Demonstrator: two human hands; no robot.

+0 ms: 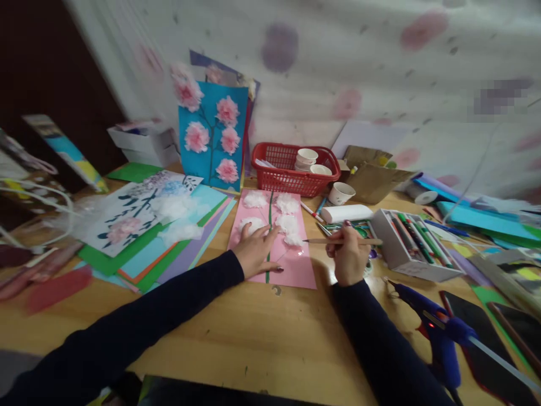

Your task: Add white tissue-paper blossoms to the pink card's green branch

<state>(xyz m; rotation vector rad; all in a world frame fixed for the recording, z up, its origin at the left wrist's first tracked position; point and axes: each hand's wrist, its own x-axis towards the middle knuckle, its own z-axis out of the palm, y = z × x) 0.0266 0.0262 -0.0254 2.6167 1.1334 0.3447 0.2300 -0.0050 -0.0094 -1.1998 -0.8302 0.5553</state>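
A pink sheet (302,268) lies on the wooden table with a green stem strip (270,211) running down its middle. Several white fluffy tufts (287,204) sit on both sides of the strip. My left hand (256,251) rests on the sheet's lower left part, fingers spread, over the strip and beside the tufts. Just right of the sheet, my right hand (350,256) holds a pencil (323,241) between its fingers. The pencil lies nearly level, its tip pointing left, close to the lower right tuft.
Behind the sheet stand a blue card with pink flowers (211,135) and a red basket (291,183) with paper cups. Coloured papers (139,256) lie at left. At right are a marker box (397,259), a blue glue gun (442,332) and a dark phone (486,352).
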